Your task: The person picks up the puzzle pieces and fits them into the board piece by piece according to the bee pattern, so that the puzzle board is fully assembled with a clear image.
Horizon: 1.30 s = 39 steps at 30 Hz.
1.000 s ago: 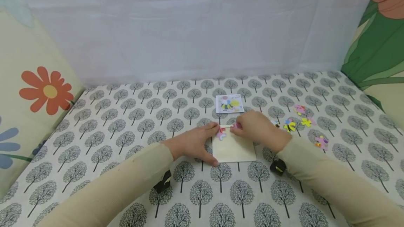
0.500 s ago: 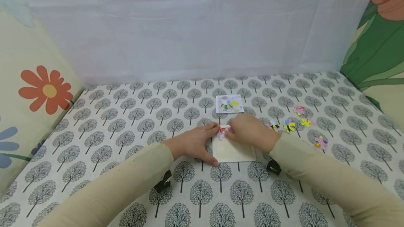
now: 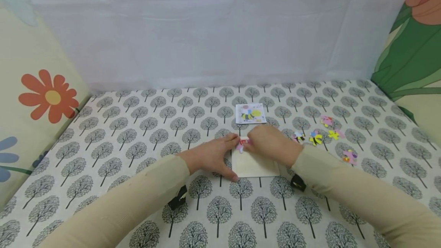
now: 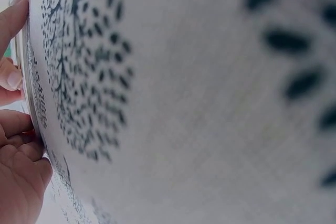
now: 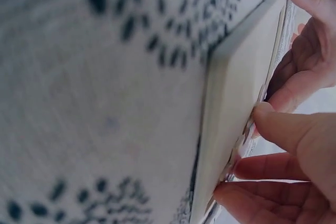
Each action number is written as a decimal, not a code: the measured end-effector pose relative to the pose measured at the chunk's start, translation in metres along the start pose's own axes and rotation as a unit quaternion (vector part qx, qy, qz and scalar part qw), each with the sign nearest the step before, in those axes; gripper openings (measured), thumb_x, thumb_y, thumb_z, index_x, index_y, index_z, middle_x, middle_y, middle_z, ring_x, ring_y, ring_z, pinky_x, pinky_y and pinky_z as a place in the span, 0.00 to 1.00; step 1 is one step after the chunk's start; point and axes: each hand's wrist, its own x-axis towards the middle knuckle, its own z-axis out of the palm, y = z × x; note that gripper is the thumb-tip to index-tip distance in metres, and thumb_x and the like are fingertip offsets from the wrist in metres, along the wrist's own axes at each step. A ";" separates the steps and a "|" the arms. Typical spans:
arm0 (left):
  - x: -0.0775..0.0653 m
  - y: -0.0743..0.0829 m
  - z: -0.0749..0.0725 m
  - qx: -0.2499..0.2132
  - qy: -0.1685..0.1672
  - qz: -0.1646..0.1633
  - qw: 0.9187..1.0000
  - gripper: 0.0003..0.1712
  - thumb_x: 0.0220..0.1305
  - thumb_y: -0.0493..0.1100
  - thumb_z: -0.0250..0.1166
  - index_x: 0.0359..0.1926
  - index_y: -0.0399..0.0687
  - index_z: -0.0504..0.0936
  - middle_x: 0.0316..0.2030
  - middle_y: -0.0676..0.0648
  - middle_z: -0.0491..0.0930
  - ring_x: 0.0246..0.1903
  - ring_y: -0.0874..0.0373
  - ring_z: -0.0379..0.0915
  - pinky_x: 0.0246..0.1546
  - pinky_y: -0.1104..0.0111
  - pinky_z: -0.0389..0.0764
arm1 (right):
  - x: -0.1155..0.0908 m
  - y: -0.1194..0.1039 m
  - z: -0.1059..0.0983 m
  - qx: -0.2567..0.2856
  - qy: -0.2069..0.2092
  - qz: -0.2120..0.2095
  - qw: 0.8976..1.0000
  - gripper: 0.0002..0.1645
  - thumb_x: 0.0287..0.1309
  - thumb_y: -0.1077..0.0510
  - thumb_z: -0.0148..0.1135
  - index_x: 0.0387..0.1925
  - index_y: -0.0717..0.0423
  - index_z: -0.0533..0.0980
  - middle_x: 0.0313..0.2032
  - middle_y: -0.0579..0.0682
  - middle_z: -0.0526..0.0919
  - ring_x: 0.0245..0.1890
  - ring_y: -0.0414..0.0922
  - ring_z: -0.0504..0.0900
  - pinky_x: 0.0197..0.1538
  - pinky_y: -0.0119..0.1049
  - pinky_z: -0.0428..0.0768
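Observation:
A cream puzzle tray [image 3: 258,167] lies flat on the tablecloth. My left hand [image 3: 211,157] holds its left side, thumb at the near corner and fingers at the far corner. My right hand [image 3: 273,144] bends over the tray's far-left part, its fingertips pinching a pink puzzle piece mostly hidden beneath them. Another pink and red piece [image 3: 240,147] sits in the tray's far-left corner, right beside those fingertips. In the right wrist view, thumb and fingers of the right hand [image 5: 283,161] press low along the thin pieces at the tray's surface.
Several loose puzzle pieces lie to the right, among them a yellow and black one [image 3: 315,138], a yellow one [image 3: 334,134] and a pink one [image 3: 350,157]. A bee picture card [image 3: 250,113] lies beyond the tray. A white backdrop [image 3: 220,41] stands behind.
My right hand has moved left with the pink piece, up against the piece in the tray's corner. My left hand keeps its place on the tray.

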 end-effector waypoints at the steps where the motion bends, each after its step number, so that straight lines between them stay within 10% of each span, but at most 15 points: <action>1: 0.000 0.000 0.000 -0.001 -0.001 0.000 1.000 0.67 0.36 0.63 0.74 0.72 0.46 0.46 0.72 0.49 0.39 0.71 0.52 0.39 0.69 0.60 0.48 | 0.000 0.000 0.000 0.000 0.000 -0.001 1.000 0.20 0.57 0.43 0.59 0.29 0.57 0.79 0.25 0.48 0.79 0.23 0.40 0.73 0.30 0.30 0.75; 22: 0.002 0.001 0.001 0.001 -0.003 -0.001 1.000 0.67 0.36 0.64 0.74 0.72 0.48 0.46 0.72 0.50 0.39 0.71 0.52 0.40 0.69 0.59 0.48 | 0.004 0.007 0.002 0.030 0.014 -0.051 0.998 0.12 0.53 0.48 0.64 0.26 0.53 0.78 0.23 0.44 0.76 0.24 0.39 0.72 0.29 0.27 0.72; 39: 0.002 -0.001 0.000 -0.005 -0.009 -0.003 1.000 0.67 0.36 0.64 0.74 0.72 0.48 0.45 0.72 0.49 0.38 0.71 0.51 0.39 0.69 0.58 0.48 | 0.006 0.010 0.006 -0.077 0.037 -0.109 0.990 0.17 0.52 0.45 0.63 0.28 0.55 0.82 0.26 0.46 0.77 0.24 0.38 0.72 0.29 0.27 0.74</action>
